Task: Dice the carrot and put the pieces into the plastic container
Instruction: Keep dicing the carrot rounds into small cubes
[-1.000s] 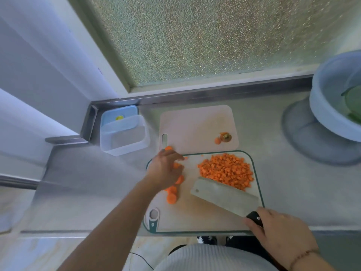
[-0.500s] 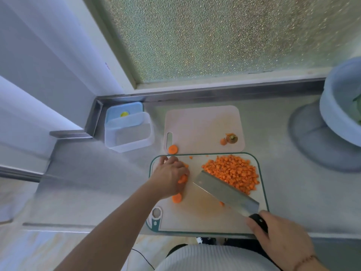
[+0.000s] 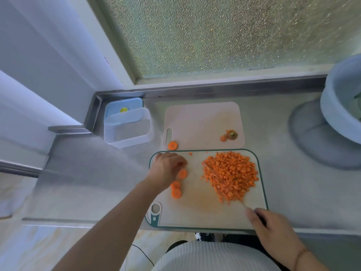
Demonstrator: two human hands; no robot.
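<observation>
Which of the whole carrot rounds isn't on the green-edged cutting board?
The lone carrot round at the pink board's near-left corner, by its handle slot. The other rounds lie on the green-edged board beside the left hand.
</observation>
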